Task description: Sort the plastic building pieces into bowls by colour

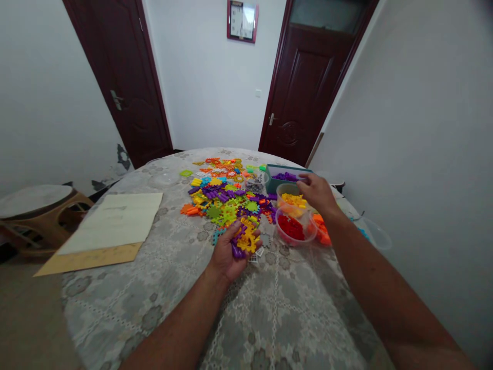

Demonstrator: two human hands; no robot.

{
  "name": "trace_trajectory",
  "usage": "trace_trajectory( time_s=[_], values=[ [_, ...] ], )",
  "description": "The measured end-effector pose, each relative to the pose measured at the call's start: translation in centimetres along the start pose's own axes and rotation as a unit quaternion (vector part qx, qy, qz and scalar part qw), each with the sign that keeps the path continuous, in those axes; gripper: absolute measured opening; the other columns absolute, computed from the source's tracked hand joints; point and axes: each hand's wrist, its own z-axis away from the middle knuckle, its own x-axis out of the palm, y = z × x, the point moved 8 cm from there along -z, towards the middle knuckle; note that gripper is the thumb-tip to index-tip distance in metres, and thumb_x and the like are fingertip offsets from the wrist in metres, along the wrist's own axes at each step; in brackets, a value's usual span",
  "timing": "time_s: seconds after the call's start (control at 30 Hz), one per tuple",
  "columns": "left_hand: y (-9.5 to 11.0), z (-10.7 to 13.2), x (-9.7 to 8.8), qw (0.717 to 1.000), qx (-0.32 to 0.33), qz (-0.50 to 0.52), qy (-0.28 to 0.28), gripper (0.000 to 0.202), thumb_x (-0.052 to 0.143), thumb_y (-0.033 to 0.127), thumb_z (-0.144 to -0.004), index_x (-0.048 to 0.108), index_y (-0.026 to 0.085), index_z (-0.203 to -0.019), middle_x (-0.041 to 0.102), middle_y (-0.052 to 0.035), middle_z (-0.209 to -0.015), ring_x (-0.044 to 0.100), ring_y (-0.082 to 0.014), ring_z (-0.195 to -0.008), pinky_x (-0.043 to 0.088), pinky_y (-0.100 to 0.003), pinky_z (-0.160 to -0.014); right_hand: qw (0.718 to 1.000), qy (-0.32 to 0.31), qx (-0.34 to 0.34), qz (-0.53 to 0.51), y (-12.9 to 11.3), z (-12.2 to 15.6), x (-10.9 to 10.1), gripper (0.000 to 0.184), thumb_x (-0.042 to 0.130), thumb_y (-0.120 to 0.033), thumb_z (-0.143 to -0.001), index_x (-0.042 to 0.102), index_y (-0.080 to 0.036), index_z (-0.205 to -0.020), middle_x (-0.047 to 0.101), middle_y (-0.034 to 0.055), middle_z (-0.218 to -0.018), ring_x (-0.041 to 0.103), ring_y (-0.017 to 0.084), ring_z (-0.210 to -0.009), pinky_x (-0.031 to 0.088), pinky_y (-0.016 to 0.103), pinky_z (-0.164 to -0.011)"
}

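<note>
My left hand lies palm up on the table and cups a handful of yellow and purple plastic building pieces. Just beyond it spreads a pile of mixed coloured pieces. My right hand hovers over a clear tub of yellow pieces, fingers curled toward the teal box of purple pieces; what its fingertips hold, if anything, is hidden. A clear tub of red pieces sits in front, and orange pieces lie under my right wrist.
The round table has a grey patterned cloth. A cream sheet on brown cardboard lies at its left. A wooden stool stands left of the table. Two dark red doors and a wall clock are behind.
</note>
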Motion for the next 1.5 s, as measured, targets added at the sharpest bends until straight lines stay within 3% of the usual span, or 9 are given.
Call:
trace_trajectory(
  time_s=[0.1, 0.23, 0.33, 0.43, 0.6, 0.87, 1.13, 1.37, 1.5],
  values=[
    [-0.1, 0.0, 0.1, 1.000, -0.004, -0.002, -0.017, 0.032, 0.067, 0.025, -0.093, 0.065, 0.015, -0.123, 0.075, -0.0136, -0.103, 0.077, -0.0266, -0.081, 0.066, -0.042, -0.067, 0.998, 0.067, -0.010, -0.003, -0.3, -0.4, -0.4, 0.044, 0.058, -0.030, -0.091, 0.070, -0.013, -0.129, 0.077, 0.0131, -0.107, 0.070, 0.022, -0.082, 0.055, 0.036, -0.080],
    [-0.3, -0.2, 0.0, 1.000, -0.007, -0.001, -0.017, 0.031, 0.068, 0.026, -0.093, 0.066, 0.014, -0.121, 0.076, -0.0122, -0.102, 0.077, -0.0254, -0.079, 0.066, -0.041, -0.067, 0.989, -0.069, -0.103, -0.077, -5.4, 6.3, 3.3, 0.034, 0.060, -0.034, -0.095, 0.073, -0.019, -0.122, 0.078, 0.0092, -0.108, 0.071, 0.021, -0.085, 0.055, 0.036, -0.083],
    [-0.5, -0.3, 0.6, 0.999, -0.004, 0.016, -0.040, 0.023, 0.067, 0.022, -0.093, 0.069, 0.014, -0.115, 0.077, -0.0107, -0.101, 0.077, -0.0230, -0.080, 0.066, -0.038, -0.072, 0.969, -0.183, -0.120, -0.118, -9.0, 12.5, 6.7, 0.029, 0.062, -0.033, -0.096, 0.073, -0.023, -0.122, 0.078, 0.0053, -0.102, 0.071, 0.019, -0.085, 0.054, 0.032, -0.078],
    [-0.6, -0.3, 1.0, 0.998, 0.002, 0.024, -0.053, 0.018, 0.064, 0.018, -0.094, 0.071, 0.013, -0.109, 0.078, -0.0110, -0.100, 0.077, -0.0217, -0.084, 0.064, -0.032, -0.075, 0.962, -0.197, -0.098, -0.158, -10.4, 15.1, 8.7, 0.028, 0.063, -0.031, -0.096, 0.072, -0.024, -0.122, 0.077, 0.0034, -0.098, 0.071, 0.019, -0.086, 0.054, 0.031, -0.078],
    [-0.8, -0.5, 0.7, 0.999, 0.002, 0.004, -0.038, 0.018, 0.068, 0.016, -0.090, 0.072, 0.013, -0.108, 0.079, -0.0110, -0.101, 0.078, -0.0232, -0.089, 0.064, -0.031, -0.078, 0.950, -0.206, -0.046, -0.231, -9.5, 15.2, 10.4, 0.027, 0.063, -0.027, -0.095, 0.072, -0.025, -0.120, 0.075, 0.0018, -0.100, 0.071, 0.018, -0.089, 0.055, 0.029, -0.078],
    [-1.4, -0.2, 1.1, 0.997, -0.028, -0.045, -0.057, 0.019, 0.065, 0.017, -0.094, 0.072, 0.011, -0.110, 0.079, -0.0143, -0.102, 0.079, -0.0250, -0.089, 0.064, -0.034, -0.078, 0.911, -0.227, 0.009, -0.343, -8.8, 15.9, 11.1, 0.035, 0.068, -0.026, -0.090, 0.068, -0.024, -0.124, 0.075, 0.0029, -0.107, 0.072, 0.019, -0.098, 0.058, 0.032, -0.086],
    [-1.7, 0.0, 1.1, 0.996, -0.055, -0.035, -0.064, 0.021, 0.066, 0.032, -0.098, 0.069, 0.012, -0.105, 0.076, -0.0094, -0.091, 0.074, -0.0183, -0.069, 0.060, -0.026, -0.055, 0.882, -0.234, 0.067, -0.404, -7.7, 15.6, 11.0, 0.026, 0.072, -0.031, -0.082, 0.069, -0.023, -0.107, 0.074, 0.0015, -0.097, 0.071, 0.018, -0.083, 0.057, 0.029, -0.072],
    [-1.3, 0.3, 1.0, 0.994, -0.066, -0.037, -0.075, 0.038, 0.064, 0.046, -0.098, 0.065, 0.014, -0.117, 0.075, -0.0102, -0.089, 0.071, -0.0198, -0.063, 0.057, -0.028, -0.047, 0.905, -0.192, 0.084, -0.369, -7.1, 13.7, 7.7, 0.024, 0.070, -0.034, -0.082, 0.066, -0.022, -0.102, 0.063, -0.0037, -0.076, 0.054, 0.010, -0.056, 0.045, 0.022, -0.050],
    [-1.0, 0.2, 0.7, 0.996, -0.071, -0.027, -0.054, 0.030, 0.060, 0.036, -0.099, 0.063, 0.013, -0.118, 0.074, -0.0117, -0.092, 0.070, -0.0187, -0.062, 0.055, -0.025, -0.046, 0.929, -0.209, 0.048, -0.301, -5.9, 9.1, 5.3, 0.025, 0.072, -0.031, -0.078, 0.067, -0.019, -0.100, 0.062, -0.0041, -0.070, 0.051, 0.009, -0.052, 0.042, 0.021, -0.048]
  ],
)
